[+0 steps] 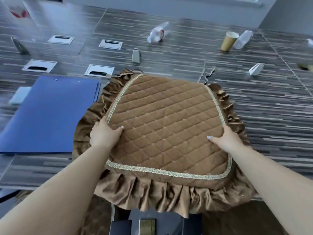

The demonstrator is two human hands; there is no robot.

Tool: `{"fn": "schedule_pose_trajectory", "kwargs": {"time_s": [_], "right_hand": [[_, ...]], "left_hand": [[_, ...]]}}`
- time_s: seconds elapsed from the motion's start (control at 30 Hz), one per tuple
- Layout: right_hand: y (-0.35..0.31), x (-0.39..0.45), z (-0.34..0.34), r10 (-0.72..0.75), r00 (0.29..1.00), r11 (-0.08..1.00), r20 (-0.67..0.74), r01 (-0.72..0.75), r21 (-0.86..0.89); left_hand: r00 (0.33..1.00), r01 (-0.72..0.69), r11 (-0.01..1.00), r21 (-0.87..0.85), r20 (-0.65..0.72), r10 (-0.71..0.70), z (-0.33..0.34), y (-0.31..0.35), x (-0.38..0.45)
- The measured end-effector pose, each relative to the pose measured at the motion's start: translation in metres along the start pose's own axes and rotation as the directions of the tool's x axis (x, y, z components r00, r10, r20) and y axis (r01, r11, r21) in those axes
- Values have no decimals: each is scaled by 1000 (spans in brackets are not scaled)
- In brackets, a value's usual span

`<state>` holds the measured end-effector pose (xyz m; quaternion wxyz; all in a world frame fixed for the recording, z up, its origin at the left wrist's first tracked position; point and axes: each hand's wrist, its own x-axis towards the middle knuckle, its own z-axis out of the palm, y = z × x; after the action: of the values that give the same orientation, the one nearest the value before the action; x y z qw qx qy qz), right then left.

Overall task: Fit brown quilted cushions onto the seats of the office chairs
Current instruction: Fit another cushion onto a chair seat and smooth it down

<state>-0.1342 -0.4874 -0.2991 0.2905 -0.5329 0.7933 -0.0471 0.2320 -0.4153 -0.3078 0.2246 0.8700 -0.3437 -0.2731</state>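
A brown quilted cushion (167, 122) with gold braid trim and a satin ruffle lies over the near edge of a striped dark table (254, 107). My left hand (104, 134) grips its left side, thumb on top and fingers hidden under the edge. My right hand (224, 138) grips the right side the same way. Thin tie strings (205, 76) trail from the cushion's far right corner. Below the front ruffle a dark chair part (152, 223) shows, with more brown quilted fabric (100, 217) to its left.
A blue folder (49, 114) lies left of the cushion. Metal cable hatches (99, 70) sit behind it. Further back lie two plastic bottles (157, 33), a paper cup (229, 41) and small metal stands (136, 55).
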Motion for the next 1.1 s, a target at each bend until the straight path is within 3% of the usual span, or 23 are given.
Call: {"fn": "schedule_pose_trajectory", "kwargs": {"time_s": [0.13, 0.27, 0.47, 0.67, 0.9, 1.1], "right_hand": [[-1, 8, 11, 101, 991, 992, -90, -94, 79], [-3, 3, 1, 233, 935, 962, -267, -181, 205], [23, -23, -18, 231, 935, 926, -267, -127, 356], [70, -74, -52, 223, 939, 900, -262, -95, 425], [173, -141, -100, 255, 935, 875, -246, -115, 470], [292, -194, -154, 287, 917, 864, -275, -124, 488]], "left_hand": [[999, 48, 989, 141, -29, -44, 1, 7, 5], [997, 75, 997, 28, -27, -75, -8, 13, 11], [995, 72, 990, -123, -65, -81, -16, 8, -33], [999, 44, 991, -123, -22, -47, -18, 9, -98], [995, -96, 994, -42, 6, 97, -5, 30, -198], [985, -144, 987, -75, 81, 150, 40, 54, -302]]}}
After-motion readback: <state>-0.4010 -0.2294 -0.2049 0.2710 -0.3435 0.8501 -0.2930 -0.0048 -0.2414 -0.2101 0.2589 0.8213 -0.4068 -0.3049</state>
